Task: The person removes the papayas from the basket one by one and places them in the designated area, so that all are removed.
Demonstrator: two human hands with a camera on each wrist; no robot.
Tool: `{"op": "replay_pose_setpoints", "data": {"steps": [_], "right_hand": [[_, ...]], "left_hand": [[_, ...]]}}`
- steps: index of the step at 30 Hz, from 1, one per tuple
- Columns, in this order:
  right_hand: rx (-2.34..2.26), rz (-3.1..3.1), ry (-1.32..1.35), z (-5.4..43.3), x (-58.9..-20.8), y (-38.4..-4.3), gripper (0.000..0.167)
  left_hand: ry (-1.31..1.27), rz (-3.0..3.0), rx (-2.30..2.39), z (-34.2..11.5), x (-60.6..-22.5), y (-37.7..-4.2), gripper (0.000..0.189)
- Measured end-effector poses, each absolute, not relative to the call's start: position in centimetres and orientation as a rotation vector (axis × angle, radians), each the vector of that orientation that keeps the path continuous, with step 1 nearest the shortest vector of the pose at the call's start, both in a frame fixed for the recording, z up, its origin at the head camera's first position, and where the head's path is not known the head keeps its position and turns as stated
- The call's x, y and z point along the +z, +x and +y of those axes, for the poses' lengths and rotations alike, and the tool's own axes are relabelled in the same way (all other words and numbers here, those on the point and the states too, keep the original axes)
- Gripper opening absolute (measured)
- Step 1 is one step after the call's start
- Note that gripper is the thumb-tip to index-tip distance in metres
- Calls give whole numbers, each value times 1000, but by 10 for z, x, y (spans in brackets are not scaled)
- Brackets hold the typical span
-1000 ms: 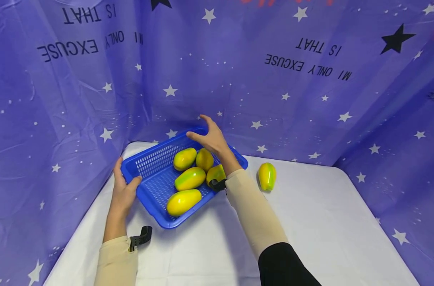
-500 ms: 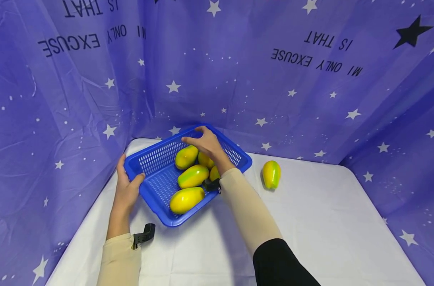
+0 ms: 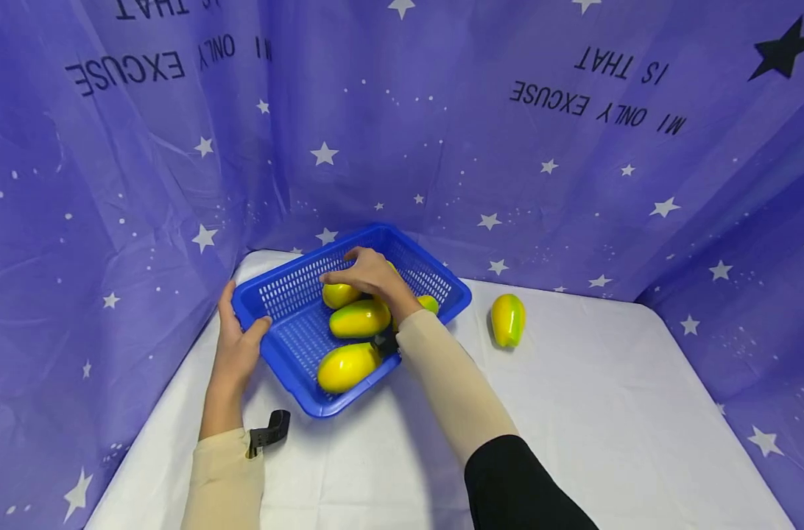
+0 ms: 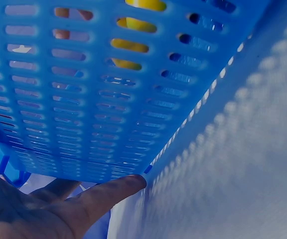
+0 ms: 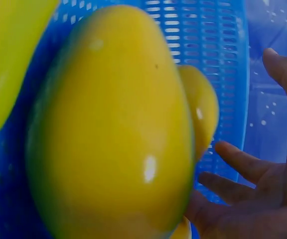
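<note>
Grips blue basket (image 3: 299,340) by left end with left hand (image 3: 238,352); spreads right hand (image 3: 374,275), grasping nothing, over yellow fruit (image 3: 340,297) inside (glossy, so probably slippery, firm, light). Best held round the middle.

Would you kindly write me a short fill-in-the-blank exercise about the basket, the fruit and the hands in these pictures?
1. The left hand holds one end of the basket, which is coloured ____.
2. The right hand is over the basket, and its sleeve is beige near the wrist and ____ farther up.
3. Outside the basket, the number of fruits on the cloth is ____.
4. That cloth is coloured ____.

Missing words: blue; black; one; white.
</note>
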State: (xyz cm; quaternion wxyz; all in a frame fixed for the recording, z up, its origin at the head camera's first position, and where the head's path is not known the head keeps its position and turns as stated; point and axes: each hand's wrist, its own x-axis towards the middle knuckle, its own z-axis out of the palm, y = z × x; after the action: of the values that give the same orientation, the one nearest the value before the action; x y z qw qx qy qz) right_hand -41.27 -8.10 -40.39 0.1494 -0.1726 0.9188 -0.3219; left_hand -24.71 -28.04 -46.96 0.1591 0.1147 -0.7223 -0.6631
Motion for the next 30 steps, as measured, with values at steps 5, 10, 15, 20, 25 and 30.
{"op": "replay_pose_setpoints", "data": {"steps": [5,10,15,20,25,30], "right_hand": [[-849,2634,-521,-86,-407,-417,91],[-870,2642,-526,-85,-413,-417,81],[-935,2622,-574,-82,-416,-416,69],[-1019,2590,-584,-80,-418,-419,60],[-1011,2613,-618,-77,-419,-419,58],[-1076,2611,-688,-69,-418,-417,59]], "left_hand": [[332,-2068,-1879,-283,-465,-250,85],[370,-2085,-1879,-283,-461,-247,84],[401,-2088,-1905,-283,-458,-245,84],[394,-2074,-1916,-283,-459,-245,84],[365,-2050,-1938,-282,-463,-246,84],[343,-2028,-1944,-278,-467,-247,82]]}}
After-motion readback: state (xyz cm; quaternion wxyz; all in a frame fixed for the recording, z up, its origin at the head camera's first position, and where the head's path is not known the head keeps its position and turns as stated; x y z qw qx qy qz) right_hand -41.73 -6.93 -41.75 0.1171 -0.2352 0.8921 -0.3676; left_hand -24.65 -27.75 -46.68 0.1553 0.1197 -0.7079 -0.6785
